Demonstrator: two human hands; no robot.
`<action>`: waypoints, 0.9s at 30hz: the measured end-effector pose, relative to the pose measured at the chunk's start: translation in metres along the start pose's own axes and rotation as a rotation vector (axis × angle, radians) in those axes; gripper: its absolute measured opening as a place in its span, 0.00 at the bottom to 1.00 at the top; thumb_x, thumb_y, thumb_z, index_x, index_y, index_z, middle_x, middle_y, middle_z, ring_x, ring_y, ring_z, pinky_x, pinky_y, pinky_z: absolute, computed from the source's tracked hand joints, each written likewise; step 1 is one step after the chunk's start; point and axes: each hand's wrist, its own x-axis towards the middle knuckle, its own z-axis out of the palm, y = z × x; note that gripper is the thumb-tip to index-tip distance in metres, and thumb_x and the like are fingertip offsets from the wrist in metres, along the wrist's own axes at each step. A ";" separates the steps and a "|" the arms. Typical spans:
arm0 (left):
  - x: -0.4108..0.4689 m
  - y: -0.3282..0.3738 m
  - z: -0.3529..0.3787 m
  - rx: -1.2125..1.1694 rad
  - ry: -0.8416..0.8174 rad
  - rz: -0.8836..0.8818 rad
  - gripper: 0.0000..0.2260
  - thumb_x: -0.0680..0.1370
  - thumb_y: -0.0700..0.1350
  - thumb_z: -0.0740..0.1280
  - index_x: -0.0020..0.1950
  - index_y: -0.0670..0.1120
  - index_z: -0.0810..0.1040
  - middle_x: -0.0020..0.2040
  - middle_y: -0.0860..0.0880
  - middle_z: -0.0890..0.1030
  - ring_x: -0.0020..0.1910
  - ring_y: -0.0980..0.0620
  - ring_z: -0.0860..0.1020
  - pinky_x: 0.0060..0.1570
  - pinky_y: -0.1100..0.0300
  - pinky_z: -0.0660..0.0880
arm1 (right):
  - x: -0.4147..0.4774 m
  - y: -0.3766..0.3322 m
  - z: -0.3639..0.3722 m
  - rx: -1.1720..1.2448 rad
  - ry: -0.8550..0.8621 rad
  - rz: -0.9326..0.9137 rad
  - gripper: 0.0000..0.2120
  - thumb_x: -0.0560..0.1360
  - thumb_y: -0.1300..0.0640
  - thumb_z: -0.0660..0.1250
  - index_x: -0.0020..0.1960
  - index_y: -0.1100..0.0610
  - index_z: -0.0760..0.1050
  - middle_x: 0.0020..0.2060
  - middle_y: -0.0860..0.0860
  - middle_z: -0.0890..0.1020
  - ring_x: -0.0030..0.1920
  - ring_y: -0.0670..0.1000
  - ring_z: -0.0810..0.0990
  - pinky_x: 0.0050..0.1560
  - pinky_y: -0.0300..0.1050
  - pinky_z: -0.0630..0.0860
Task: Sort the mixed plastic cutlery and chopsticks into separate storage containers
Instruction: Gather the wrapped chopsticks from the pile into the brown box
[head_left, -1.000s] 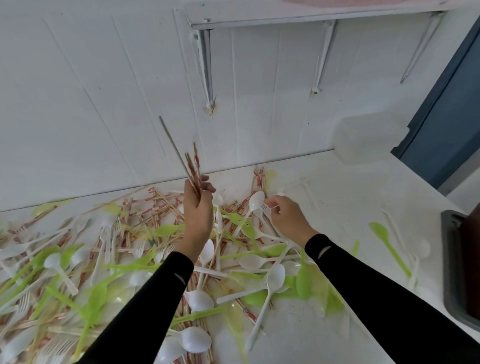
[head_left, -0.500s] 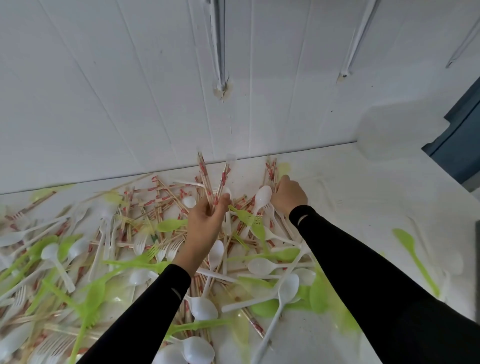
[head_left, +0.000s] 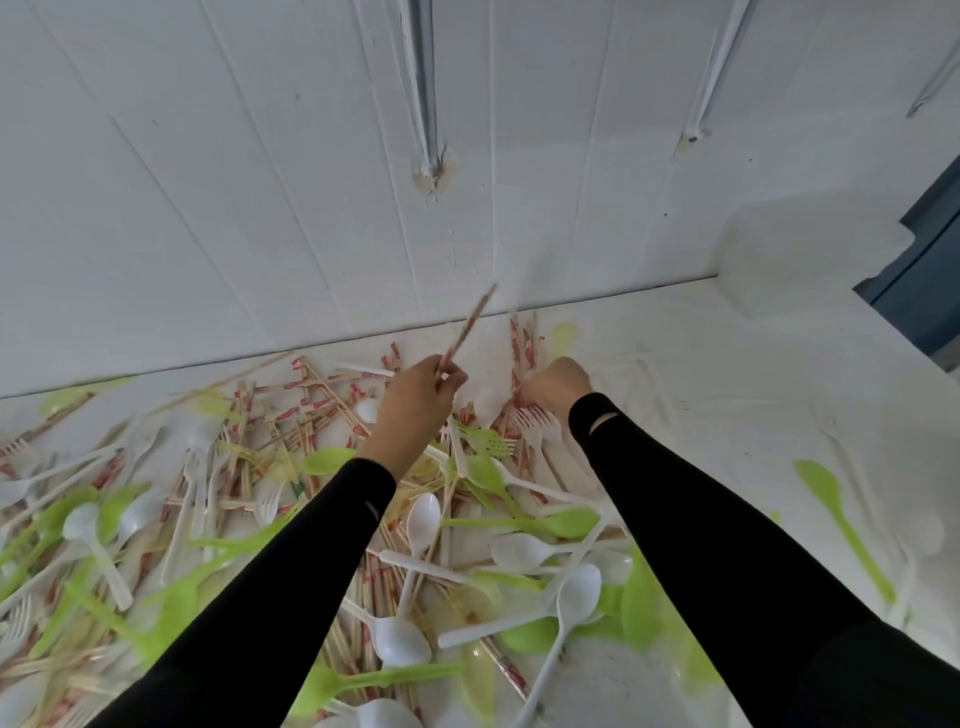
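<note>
1. Wooden chopsticks (head_left: 470, 325) stand in your left hand (head_left: 413, 400), pinched between thumb and fingertips at their lower end. Their tips slant toward 1 o'clock above the pile (head_left: 291, 415). Shift your pinch a little further up the sticks, because held this low they will likely fan out or slip.
2. Your right hand (head_left: 556, 382) sits curled at the pile's 12 o'clock edge, down among the red-wrapped chopsticks (head_left: 521, 338). Its fingers are hidden behind the knuckles, so whether it has closed on a stick cannot be told.
3. Draw each stick out along its own length, toward 12 o'clock, rather than lifting it straight up. The white forks (head_left: 535, 423) just at 6 o'clock of that hand lie across the tangle, and their tines could snag.
4. Pass each pick into your left hand with the ends lined up, so the bundle sits tight.
5. The pale container (head_left: 810, 254) stands at 2 o'clock in the far corner of the table (head_left: 727, 415), well apart from the pile. Most of the pile looks unsorted, so gather a full handful before you make that reach.
</note>
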 end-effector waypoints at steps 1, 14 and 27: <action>0.004 0.000 0.002 0.075 -0.028 0.006 0.07 0.80 0.49 0.67 0.52 0.48 0.80 0.43 0.50 0.82 0.42 0.49 0.81 0.41 0.57 0.77 | -0.001 0.002 -0.001 -0.002 -0.006 -0.014 0.14 0.74 0.62 0.69 0.34 0.54 0.67 0.39 0.53 0.75 0.41 0.52 0.74 0.43 0.42 0.72; -0.008 0.013 0.018 0.579 -0.210 -0.076 0.12 0.77 0.45 0.69 0.48 0.45 0.66 0.50 0.46 0.77 0.41 0.48 0.72 0.28 0.60 0.60 | 0.002 0.000 0.011 -0.154 0.003 -0.062 0.16 0.75 0.60 0.69 0.32 0.57 0.66 0.31 0.52 0.72 0.38 0.53 0.75 0.26 0.37 0.60; -0.005 0.008 0.002 0.550 -0.252 -0.145 0.06 0.76 0.40 0.67 0.49 0.43 0.71 0.49 0.45 0.77 0.43 0.45 0.76 0.34 0.58 0.67 | 0.003 0.004 0.013 -0.074 0.070 -0.023 0.17 0.74 0.64 0.66 0.32 0.57 0.62 0.30 0.51 0.68 0.36 0.53 0.72 0.31 0.40 0.65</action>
